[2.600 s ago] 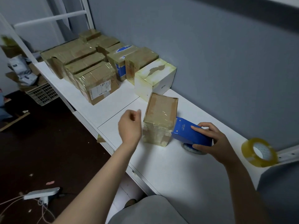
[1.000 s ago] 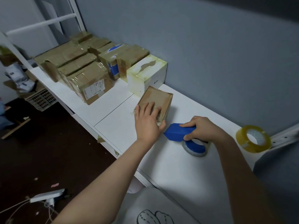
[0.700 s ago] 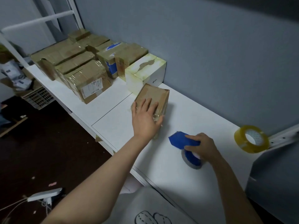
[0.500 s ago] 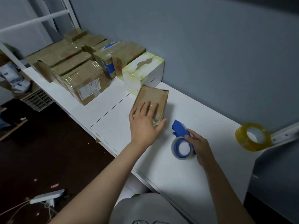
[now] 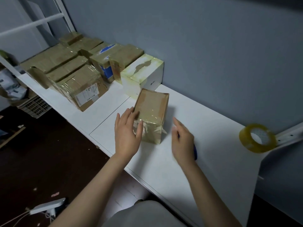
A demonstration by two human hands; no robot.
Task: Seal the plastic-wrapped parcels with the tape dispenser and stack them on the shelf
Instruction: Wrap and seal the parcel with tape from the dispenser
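- Parcel [image 5: 151, 112] stands midway along the shelf [image 5: 213, 161], just in front of the white box [image 5: 142, 74], with wrap bunched on its near face.
- Left hand [image 5: 127, 136] rests on its near-left corner, fingers straight and together.
- Right hand [image 5: 182, 140] hovers beside it, fingers extended (blurred), over the mostly hidden tape dispenser [image 5: 195, 150].
- Risk: the loose wrap springs open before tape lands, or the parcel skids towards the front edge under a flat palm.

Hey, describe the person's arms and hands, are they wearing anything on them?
The left forearm and right forearm are bare, no sleeves showing. The left hand and right hand wear no gloves; no ring, watch or bracelet shows, though the right one is motion-blurred.
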